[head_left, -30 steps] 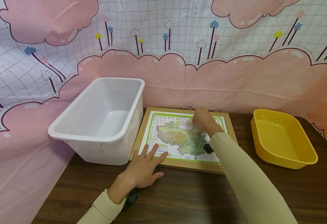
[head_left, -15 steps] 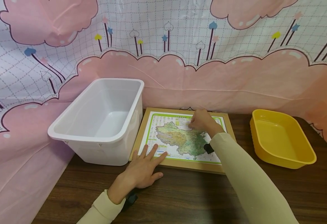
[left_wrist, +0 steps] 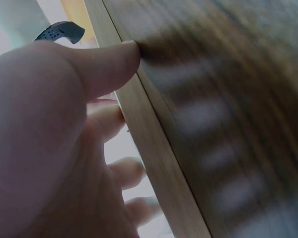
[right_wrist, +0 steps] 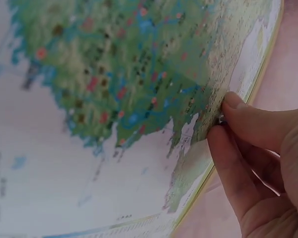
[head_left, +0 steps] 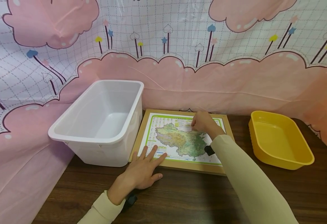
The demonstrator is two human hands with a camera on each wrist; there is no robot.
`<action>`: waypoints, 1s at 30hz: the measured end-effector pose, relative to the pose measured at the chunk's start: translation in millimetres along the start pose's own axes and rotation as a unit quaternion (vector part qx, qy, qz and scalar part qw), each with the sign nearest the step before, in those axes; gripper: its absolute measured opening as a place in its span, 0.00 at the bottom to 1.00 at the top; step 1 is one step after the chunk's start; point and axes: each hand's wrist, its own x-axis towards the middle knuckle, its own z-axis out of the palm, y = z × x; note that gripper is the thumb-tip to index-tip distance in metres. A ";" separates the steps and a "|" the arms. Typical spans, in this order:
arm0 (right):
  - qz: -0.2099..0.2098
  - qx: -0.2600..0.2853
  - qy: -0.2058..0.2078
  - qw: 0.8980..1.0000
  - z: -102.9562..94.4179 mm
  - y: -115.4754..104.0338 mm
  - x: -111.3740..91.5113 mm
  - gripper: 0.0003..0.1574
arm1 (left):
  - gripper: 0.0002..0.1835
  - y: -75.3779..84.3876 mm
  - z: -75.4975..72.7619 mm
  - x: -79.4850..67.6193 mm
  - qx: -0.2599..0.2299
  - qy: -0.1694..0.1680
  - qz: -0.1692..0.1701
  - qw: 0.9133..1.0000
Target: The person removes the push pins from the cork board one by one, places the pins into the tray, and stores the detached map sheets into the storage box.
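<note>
A map sheet [head_left: 170, 137] with a green border lies on a light wooden frame or board [head_left: 180, 165] on the dark table. My left hand [head_left: 144, 169] rests flat with spread fingers on the near left corner of the map and frame; its thumb lies at the frame's edge in the left wrist view. Toward the back of the map is my right hand [head_left: 204, 123], its fingers curled. In the right wrist view, thumb and forefinger pinch a small shiny piece [right_wrist: 220, 118] right over the map's surface. The fingertips hide most of that piece, and I cannot tell its kind.
A large white tub [head_left: 118, 133] stands directly left of the frame. On the right is a shallow yellow tray [head_left: 281, 143]. A pink and white patterned cloth [head_left: 163, 81] hangs behind the dark wooden table [head_left: 177, 199].
My right hand has shifted slightly to the left over the back of the map, its fingers still curled. The left hand stays in place on the corner. The view has tipped up a little.
</note>
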 end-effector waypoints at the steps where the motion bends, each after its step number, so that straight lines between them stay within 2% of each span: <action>1: 0.000 0.000 0.000 1.000 0.2 0.1 0.1 0.08 | 0.37 0.1 0.0 0.1 0.000 0.000 0.000 1.000; 9: -0.001 0.004 -0.001 1.000 2.5 1.7 -0.4 0.07 | 0.37 0.1 0.3 0.4 0.003 0.003 0.000 1.000; 15: -0.017 0.006 0.001 1.000 1.6 3.7 -3.7 0.09 | 0.37 0.2 1.4 -0.1 0.003 0.004 -0.001 1.000; 30: -0.014 0.029 0.004 0.999 -11.8 11.5 -15.6 0.12 | 0.37 0.9 2.0 -0.2 0.004 0.009 0.000 1.000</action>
